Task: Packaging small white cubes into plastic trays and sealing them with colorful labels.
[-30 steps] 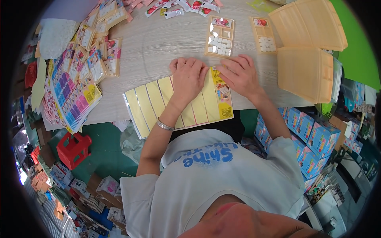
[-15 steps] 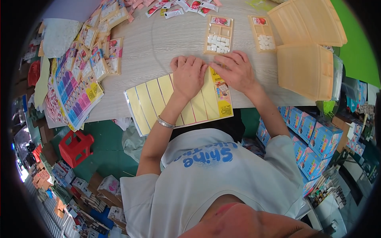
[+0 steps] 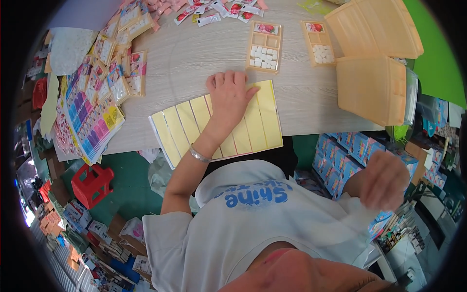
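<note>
A yellow backing sheet (image 3: 269,109) with thin coloured dividing lines lies at the near table edge, its lower part overhanging. My left hand (image 3: 228,95) rests on its upper part, thumb apart, fingers bent a little over the far edge. Raised at the right, away from the table, my right hand (image 3: 384,180) is smeared by motion; whether it holds anything is unclear. Beyond the sheet stands a shallow tan tray (image 3: 265,41) with white pieces and a strawberry-printed packet. A second similar tray (image 3: 312,27) is to its right.
Two tan plastic bins (image 3: 372,90) stand at the right. Filled trays (image 3: 116,80) and printed sticker sheets (image 3: 92,119) pile up at the left. Small strawberry packets (image 3: 209,19) lie at the back. Blue boxes (image 3: 340,151) and a red stool (image 3: 92,182) are below the table.
The printed strip at the sheet's right end has come off, leaving plain yellow there. My right hand has swung from the sheet back to the right; my left hand has stayed.
</note>
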`<state>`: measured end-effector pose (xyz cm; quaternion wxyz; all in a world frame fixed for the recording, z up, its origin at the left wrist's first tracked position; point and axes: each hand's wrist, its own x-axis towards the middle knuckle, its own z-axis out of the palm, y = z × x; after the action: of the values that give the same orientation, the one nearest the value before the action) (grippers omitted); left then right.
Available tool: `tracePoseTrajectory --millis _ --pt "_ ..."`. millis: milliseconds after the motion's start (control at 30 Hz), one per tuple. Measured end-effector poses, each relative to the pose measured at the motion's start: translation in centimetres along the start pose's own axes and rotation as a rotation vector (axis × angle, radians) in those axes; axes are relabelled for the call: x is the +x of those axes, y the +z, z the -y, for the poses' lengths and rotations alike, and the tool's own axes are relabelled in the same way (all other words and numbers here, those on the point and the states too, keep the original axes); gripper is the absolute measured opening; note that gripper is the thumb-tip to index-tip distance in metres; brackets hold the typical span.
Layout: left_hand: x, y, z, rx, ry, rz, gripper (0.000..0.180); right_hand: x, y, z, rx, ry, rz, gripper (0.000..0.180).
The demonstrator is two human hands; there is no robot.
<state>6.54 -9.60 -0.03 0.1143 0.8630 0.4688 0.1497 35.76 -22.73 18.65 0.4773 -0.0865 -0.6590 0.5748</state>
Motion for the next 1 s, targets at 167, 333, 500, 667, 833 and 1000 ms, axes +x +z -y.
tracePoseTrajectory --millis 167,333,500,667,833,1000 --pt "7.4 -0.1 -1.1 0.128 0.274 -0.133 0.056 1.1 1.4 -7.1 -0.418 0.461 -0.871 0.036" --pt "7.7 2.3 -0.1 0.094 0.371 -0.106 0.076 3.6 -3.4 -17.0 -0.091 0.448 -1.088 0.037" --pt "7.4 -2.9 0.9 -0.287 0.286 -0.113 0.081 4.1 -6.9 -21.1 -0.045 0.523 -1.224 0.032" --pt "7.7 -2.1 3.1 -0.990 -0.493 0.078 0.040 4.9 -7.5 -23.2 -0.180 0.595 -1.227 0.031" --pt "8.1 -1.6 3.0 -0.968 -0.534 -0.012 0.028 4.4 -8.0 -24.4 -0.358 0.628 -1.207 0.032" --pt "7.9 -1.8 2.0 -0.597 -0.525 -0.065 0.030 4.3 -7.9 -24.8 -0.465 0.626 -1.165 0.033"
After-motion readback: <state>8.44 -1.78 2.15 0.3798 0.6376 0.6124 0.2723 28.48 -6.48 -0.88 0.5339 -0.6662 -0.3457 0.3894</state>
